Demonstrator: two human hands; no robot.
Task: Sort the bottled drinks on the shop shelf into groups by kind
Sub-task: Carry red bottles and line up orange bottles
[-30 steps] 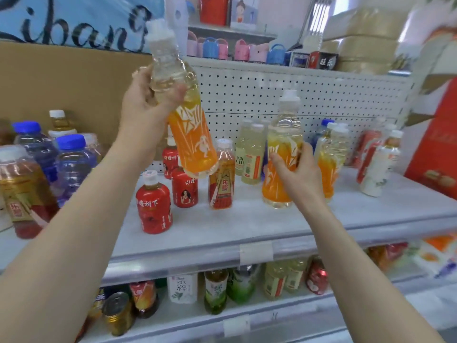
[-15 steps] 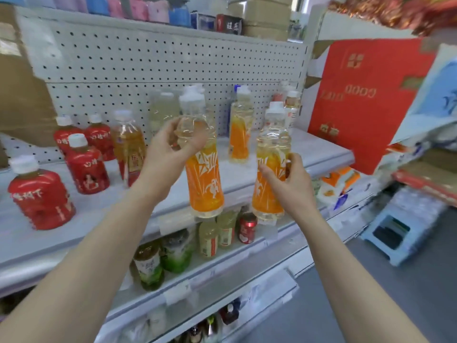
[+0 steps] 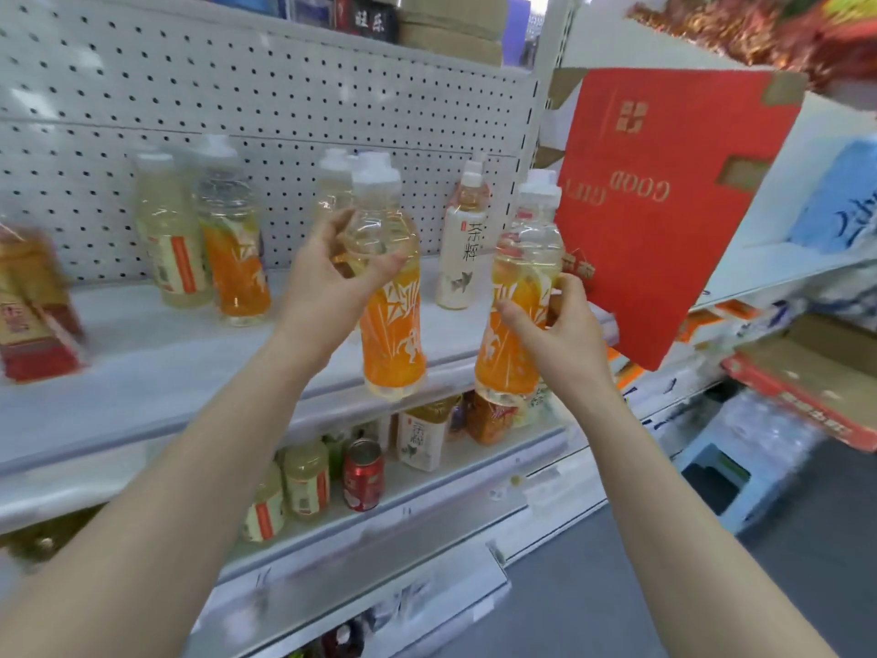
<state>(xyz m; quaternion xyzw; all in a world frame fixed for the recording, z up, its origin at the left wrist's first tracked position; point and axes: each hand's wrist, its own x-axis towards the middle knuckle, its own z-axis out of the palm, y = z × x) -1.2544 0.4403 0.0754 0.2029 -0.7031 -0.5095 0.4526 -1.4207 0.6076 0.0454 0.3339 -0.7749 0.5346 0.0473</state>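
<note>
My left hand [image 3: 327, 282] grips an orange-labelled bottle [image 3: 391, 325] by its clear shoulder, held in the air above the shelf's front edge. My right hand [image 3: 560, 334] grips a second orange-labelled bottle [image 3: 515, 325] round its middle, just right of the first, near the shelf's right end. Both have white caps and stay upright. On the grey shelf [image 3: 156, 368] behind stand another orange-labelled bottle [image 3: 235, 258], a pale yellow bottle [image 3: 173, 249] and a white tea bottle [image 3: 462, 258]. Blurred red-labelled bottles [image 3: 28, 320] stand at far left.
A white pegboard [image 3: 265, 102] backs the shelf. A red carton [image 3: 664, 201] leans just right of my right hand. The lower shelf [image 3: 427, 496] holds pale bottles, a red can [image 3: 363, 474] and a white tea bottle. A blue stool [image 3: 726, 482] stands on the floor.
Both hands have carried their orange bottles rightward along the shelf, and my view has turned right. The left bottle has come down from head height to level with the right one.
</note>
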